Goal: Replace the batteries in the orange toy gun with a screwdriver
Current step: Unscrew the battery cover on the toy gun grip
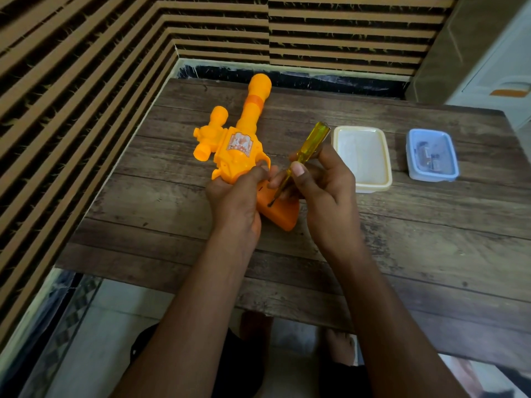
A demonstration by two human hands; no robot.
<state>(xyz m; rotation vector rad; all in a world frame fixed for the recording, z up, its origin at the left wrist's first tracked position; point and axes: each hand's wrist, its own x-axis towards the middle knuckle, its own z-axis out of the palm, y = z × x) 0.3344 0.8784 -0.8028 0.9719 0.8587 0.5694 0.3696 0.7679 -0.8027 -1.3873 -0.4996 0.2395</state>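
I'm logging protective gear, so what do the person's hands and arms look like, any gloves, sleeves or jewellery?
The left hand and right hand are bare: no gloves, no rings showing. The left forearm and right forearm are uncovered to the frame's edge, with no sleeve, watch or bracelet. The right thumbnail is short and unpainted.

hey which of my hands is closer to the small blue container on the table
Right. The right hand, holding the screwdriver, is left of the blue container; the left hand, gripping the orange toy gun, is farther left.
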